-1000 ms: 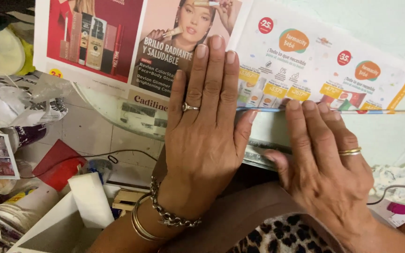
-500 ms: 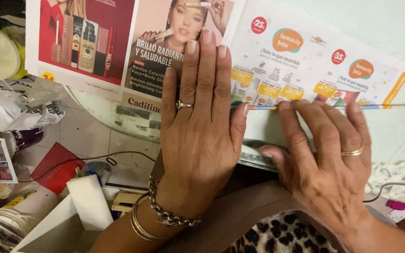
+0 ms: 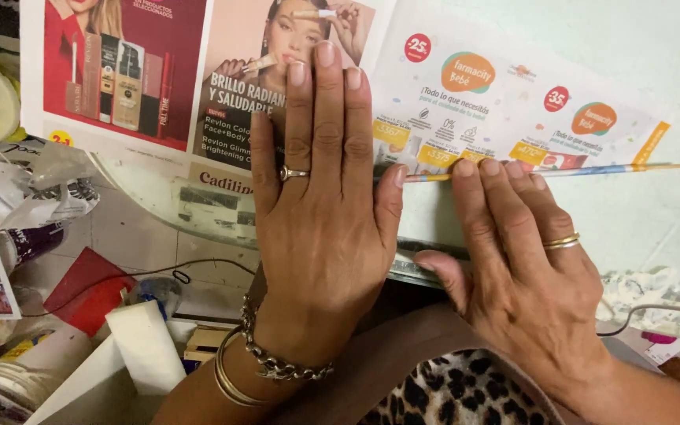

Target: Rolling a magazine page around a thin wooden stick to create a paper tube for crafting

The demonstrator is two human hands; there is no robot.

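A thin rolled paper stick (image 3: 560, 168) is seen in the middle right of the frame, lying along the folded edge of a big printed paper sheet (image 3: 474, 102). The sheet is spread flat on a pale table (image 3: 655, 228) and fills the top of the frame. The stick is touched by the fingertips of the right hand (image 3: 525, 275), which is laid flat and open in the lower right; nothing is gripped by it. A gold ring is worn on one finger. The left hand (image 3: 320, 212) is pressed flat and open on the sheet in the middle of the frame, fingers together and pointing up. A ring and wrist bracelets (image 3: 265, 366) are worn. In the lower left, a red card (image 3: 88, 287), a white block (image 3: 142, 346) and crumpled paper (image 3: 17, 185) are seen below the table edge.
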